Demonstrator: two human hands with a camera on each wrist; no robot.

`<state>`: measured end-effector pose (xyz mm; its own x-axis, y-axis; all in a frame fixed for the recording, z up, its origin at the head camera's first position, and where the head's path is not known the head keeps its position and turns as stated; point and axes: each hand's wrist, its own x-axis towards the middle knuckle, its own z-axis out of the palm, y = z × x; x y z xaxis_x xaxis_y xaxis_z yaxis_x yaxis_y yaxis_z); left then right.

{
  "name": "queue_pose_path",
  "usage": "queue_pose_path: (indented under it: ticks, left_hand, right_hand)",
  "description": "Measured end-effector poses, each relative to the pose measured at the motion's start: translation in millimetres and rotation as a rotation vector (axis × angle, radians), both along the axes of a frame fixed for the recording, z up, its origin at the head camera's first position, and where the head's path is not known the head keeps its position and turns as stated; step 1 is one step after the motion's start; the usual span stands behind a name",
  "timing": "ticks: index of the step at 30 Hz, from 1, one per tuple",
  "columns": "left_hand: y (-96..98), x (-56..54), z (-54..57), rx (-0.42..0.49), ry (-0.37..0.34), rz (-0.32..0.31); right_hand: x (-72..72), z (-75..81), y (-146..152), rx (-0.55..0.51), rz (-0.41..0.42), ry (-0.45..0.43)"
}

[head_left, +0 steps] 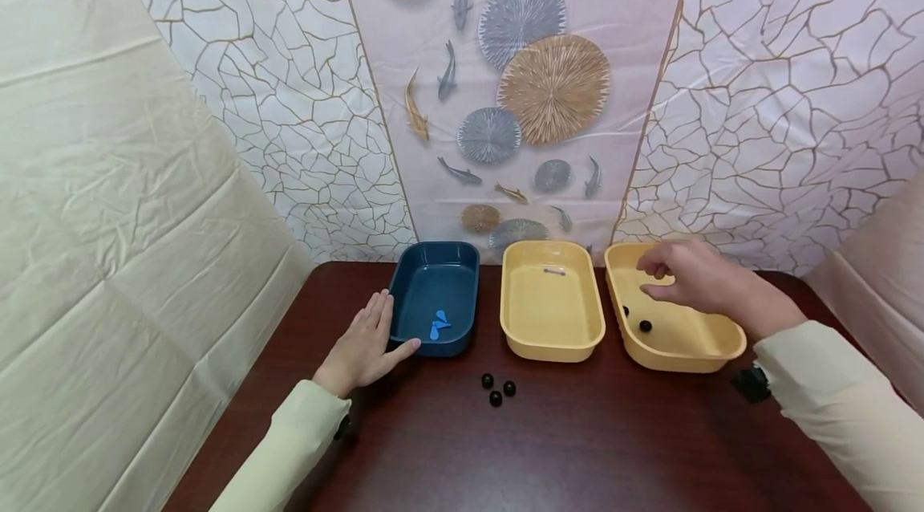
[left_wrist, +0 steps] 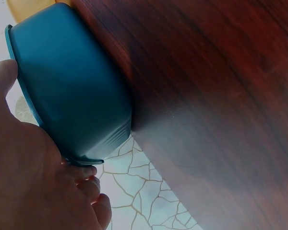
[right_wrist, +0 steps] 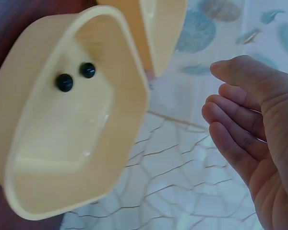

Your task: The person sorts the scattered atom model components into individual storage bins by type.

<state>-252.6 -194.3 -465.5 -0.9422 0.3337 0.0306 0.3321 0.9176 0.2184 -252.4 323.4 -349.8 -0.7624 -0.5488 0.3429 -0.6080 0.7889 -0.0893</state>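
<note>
My left hand [head_left: 361,347] lies at the left near corner of the dark blue tray [head_left: 472,287]. Its fingers stretch along the side rim, and the thumb reaches along the near rim. Small bright blue pieces [head_left: 439,325], some teardrop-shaped, lie in that tray. Over the right yellow tray [head_left: 711,327] hovers my right hand [head_left: 689,275], its fingers loosely bent with nothing between them in the right wrist view. Two glossy black balls lie on this tray's floor, a nearer ball [right_wrist: 64,82] and another ball [right_wrist: 87,70] beside it.
Between them stands the middle yellow tray [head_left: 552,354], with a small thin light-coloured piece [head_left: 554,271] near its far end. Three black balls [head_left: 495,398] sit on the dark wooden table [head_left: 577,448] before the trays. A patterned cloth [head_left: 505,199] hangs behind.
</note>
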Motion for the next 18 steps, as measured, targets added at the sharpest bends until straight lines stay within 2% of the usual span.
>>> queue_pose_path:
  ticks: [10,15,18]
  left_hand:
    - [-0.5,0.3,-0.9,-0.001,0.004,-0.004]
    - [-0.4,-0.5,-0.3,-0.002,-0.002,-0.002]
    - [-0.1,-0.7,0.5,-0.006,-0.003,0.001]
  right_hand:
    - [10.9,27.2,-31.4,0.034,0.054,0.028]
    - [15.5,31.3,-48.8,0.041,0.107,0.007]
    - [16.9,30.9,-59.4,0.058,0.155,0.028]
